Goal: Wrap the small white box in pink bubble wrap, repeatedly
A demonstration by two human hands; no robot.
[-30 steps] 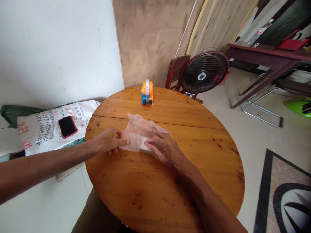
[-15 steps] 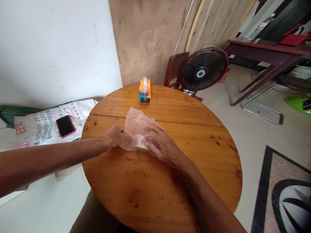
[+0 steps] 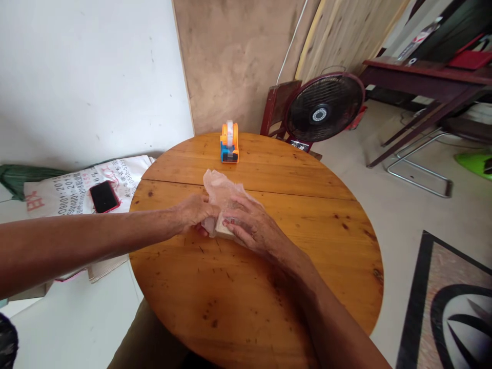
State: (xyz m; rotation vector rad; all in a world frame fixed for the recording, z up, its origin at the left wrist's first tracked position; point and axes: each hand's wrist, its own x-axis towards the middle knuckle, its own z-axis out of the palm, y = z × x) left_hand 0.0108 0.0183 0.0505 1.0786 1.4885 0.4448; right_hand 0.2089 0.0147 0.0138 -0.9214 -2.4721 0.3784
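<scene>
A sheet of bubble wrap (image 3: 218,187) lies on the round wooden table (image 3: 234,292), partly around a small pale box (image 3: 223,229). My left hand (image 3: 197,211) pinches the left edge of the wrap, folded up against the box's left side. Over the box lies my right hand (image 3: 255,223), fingers curved across its top and gripping it together with the wrap. Most of the box is hidden under that hand and the film.
At the table's far edge stands an orange and blue tape dispenser (image 3: 229,143). A black-screened phone (image 3: 104,197) rests on a printed white sack (image 3: 69,192) to the left. Behind the table on the right are a fan (image 3: 325,110) and a wooden chair (image 3: 274,110).
My left hand has moved slightly right, folding the left part of the bubble wrap in toward the box. My right hand stays on the box.
</scene>
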